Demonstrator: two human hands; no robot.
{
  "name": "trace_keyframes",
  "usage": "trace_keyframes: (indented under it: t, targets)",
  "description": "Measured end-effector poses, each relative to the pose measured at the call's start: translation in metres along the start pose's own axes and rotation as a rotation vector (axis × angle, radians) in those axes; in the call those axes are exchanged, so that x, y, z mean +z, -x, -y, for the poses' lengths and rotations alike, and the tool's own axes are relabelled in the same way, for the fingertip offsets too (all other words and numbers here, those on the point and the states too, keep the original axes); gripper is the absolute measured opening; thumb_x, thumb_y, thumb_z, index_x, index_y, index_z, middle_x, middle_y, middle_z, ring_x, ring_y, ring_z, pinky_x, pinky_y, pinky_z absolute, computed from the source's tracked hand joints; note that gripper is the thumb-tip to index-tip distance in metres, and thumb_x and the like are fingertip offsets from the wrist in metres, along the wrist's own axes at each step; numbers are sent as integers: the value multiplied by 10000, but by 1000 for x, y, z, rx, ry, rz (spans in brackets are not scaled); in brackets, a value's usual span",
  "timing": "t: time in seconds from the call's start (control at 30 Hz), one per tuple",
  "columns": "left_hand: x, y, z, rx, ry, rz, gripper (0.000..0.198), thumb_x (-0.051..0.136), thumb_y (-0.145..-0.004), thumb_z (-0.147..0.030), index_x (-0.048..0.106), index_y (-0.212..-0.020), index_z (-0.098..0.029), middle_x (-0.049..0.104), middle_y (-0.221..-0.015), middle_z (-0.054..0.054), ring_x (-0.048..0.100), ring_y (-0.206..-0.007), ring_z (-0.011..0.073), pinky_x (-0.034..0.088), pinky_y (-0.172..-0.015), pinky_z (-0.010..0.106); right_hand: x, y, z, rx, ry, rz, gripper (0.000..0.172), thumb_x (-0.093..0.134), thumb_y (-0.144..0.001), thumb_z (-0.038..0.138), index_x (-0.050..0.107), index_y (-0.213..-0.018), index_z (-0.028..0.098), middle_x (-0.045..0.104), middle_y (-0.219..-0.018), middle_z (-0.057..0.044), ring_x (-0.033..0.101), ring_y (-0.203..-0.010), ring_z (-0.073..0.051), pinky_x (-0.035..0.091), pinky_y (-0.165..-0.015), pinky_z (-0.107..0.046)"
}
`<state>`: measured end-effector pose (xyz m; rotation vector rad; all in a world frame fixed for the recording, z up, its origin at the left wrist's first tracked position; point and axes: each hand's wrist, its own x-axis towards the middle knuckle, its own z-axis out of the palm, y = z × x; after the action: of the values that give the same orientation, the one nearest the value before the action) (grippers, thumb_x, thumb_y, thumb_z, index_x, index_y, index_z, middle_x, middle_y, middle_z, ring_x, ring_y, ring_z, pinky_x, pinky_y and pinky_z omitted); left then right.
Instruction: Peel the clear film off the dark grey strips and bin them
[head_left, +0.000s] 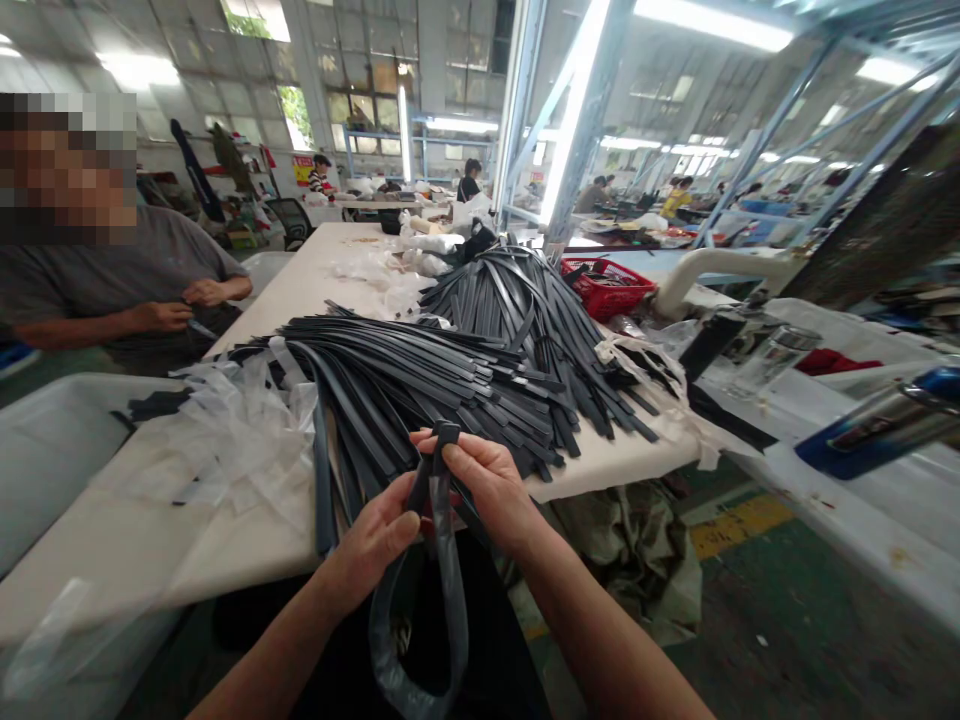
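My right hand (487, 482) pinches the dark end of a black strap (446, 437) between thumb and fingers, in front of the table edge. Close beside it, my left hand (379, 530) is closed on another part of the same strap, slightly lower. From between the hands a clear plastic sleeve (459, 610) hangs in a loop over my lap; it seems to cover part of the strap. Just beyond my hands lies a thick pile of black straps (390, 370), their ends fanned toward the right. Some fingertips are hidden behind the strap.
Clear plastic strips (240, 430) lie heaped on the table (270, 275) at left. Behind is a second strap bundle (517, 300), with a red basket (611, 290) beside it. Steel-topped bottles (877, 425) stand at right. A co-worker (165, 260) sits at left, hands together.
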<state>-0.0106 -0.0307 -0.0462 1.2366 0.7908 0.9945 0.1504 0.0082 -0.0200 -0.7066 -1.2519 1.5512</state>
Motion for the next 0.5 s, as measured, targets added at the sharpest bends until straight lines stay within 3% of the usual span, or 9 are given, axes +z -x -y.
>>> trace_keyframes:
  t: [0.07,0.17,0.23,0.37,0.5]
  targets:
    - [6,-3,0,57,-90,-142,540,687,-840,-529,610,-1265,-205,698,-1075,70,633,-986,255,489,-896,343,6,2,-3,-12,35,-8,298,631,-912,480,793,-977,239,747,-1142,-42,680,-872,-203,548,-792,-337]
    - [16,-3,4,39,-246,-223,294,570,-935,-451,680,-1047,-203,702,-903,38,633,-867,224,484,-808,306,9,5,-6,-48,113,-25,297,597,-943,454,803,-977,243,766,-1078,-41,672,-976,-231,500,-937,-387]
    - [20,3,8,21,-316,-164,311,483,-975,-435,674,-902,-201,692,-840,37,627,-792,211,476,-765,301,6,6,-5,-87,125,-62,282,591,-952,426,811,-944,249,776,-1032,-36,667,-1020,-239,476,-978,-394]
    - [18,22,12,-16,-458,-38,370,408,-999,-434,663,-869,-199,658,-831,44,619,-813,204,452,-781,297,-2,3,5,-183,35,-149,236,610,-948,360,819,-897,263,792,-974,-20,658,-1082,-240,446,-1026,-386]
    - [17,43,9,-105,-460,-19,415,412,-979,-465,639,-775,-184,609,-757,32,576,-740,180,436,-736,296,-1,4,20,-199,-54,-236,188,699,-871,407,821,-847,265,806,-923,-19,681,-1063,-233,456,-1043,-368]
